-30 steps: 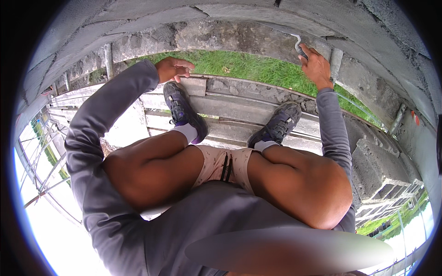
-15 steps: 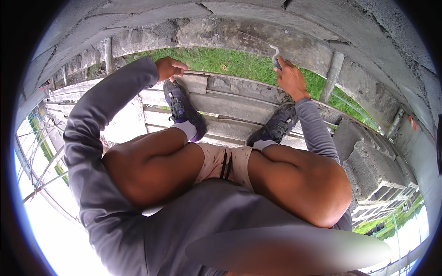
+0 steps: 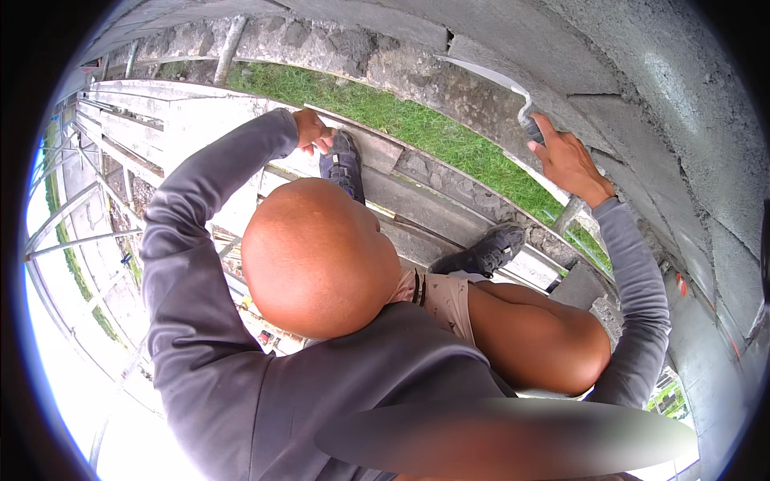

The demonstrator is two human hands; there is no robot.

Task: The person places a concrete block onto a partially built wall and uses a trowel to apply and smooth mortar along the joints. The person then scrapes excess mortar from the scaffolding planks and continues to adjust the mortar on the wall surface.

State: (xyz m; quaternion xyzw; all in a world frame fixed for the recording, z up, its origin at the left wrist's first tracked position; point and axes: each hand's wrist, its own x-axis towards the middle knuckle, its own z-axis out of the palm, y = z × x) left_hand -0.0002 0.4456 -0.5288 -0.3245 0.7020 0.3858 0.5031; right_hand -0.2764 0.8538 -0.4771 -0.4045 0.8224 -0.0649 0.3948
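My right hand (image 3: 568,160) grips the dark handle of a trowel (image 3: 525,108) with a bent metal shank; its thin blade lies along the lower edge of the grey block wall (image 3: 650,152). At the upper middle, my left hand (image 3: 314,133) has its fingers loosely apart with nothing in them, just above my left shoe (image 3: 343,168). The wrist of the sleeve partly borders that hand. Beyond both hands, a narrow gap shows green grass (image 3: 417,120) between the boards and the rough concrete footing (image 3: 361,44).
I squat on grey wooden planks (image 3: 425,192), my right shoe (image 3: 489,248) at their far side. Metal scaffold tubes (image 3: 72,208) and bright ground lie to the left and below. Upright pipes (image 3: 231,50) cross the gap. Concrete blocks (image 3: 581,284) sit beside my right knee.
The view has turned, and my left knee now rises large in the middle. My right hand with the trowel has moved against the wall; my left hand stays empty near my shoe.
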